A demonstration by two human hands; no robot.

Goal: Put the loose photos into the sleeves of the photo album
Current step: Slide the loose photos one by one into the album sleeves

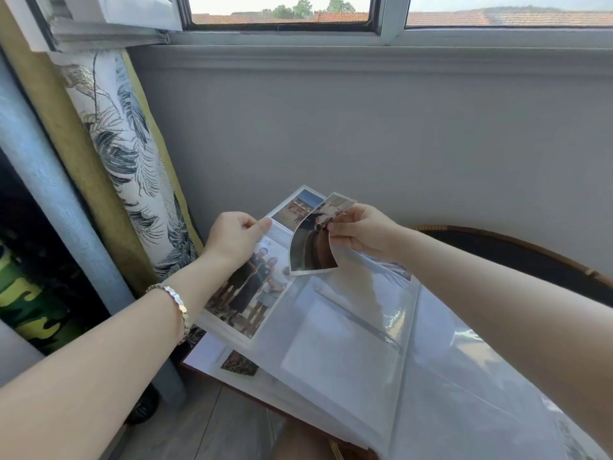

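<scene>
Head view: the open photo album with clear plastic sleeve pages (335, 346) lies low in the frame, apparently across the person's lap, in front of a plain grey wall (365, 127). The left hand (232, 239) holds up the far left edge of one page, its fingers (262, 224) pinched on the film. Sleeved in that page are a glossy group photo (252, 287) and, above it, a smaller photo of a building (298, 207). The right hand (361, 232) holds the loose white-bordered glossy photo (308, 247) by its upper right edge, fingers (335, 232) clamped on the paper. The print hangs over the middle of the page, bowed into a strong curve and not yet in any pocket.

The print looks light, thin and springy. It should bend without harm, but a hard pinch would probably crease it and its gloss would take fingerprints, so the white border is the place to hold. The sleeve film looks limp, slick and prone to clinging shut, so the pocket mouth likely needs holding open while a straightened edge goes in first.

A small dark photo (239, 363) sits in a lower page. A faceted metal bracelet (175, 303) circles the left wrist. A white curtain with grey leaf print (132, 154) hangs on the left, and a dark round object with a woven rim (530, 257) lies on the right.
</scene>
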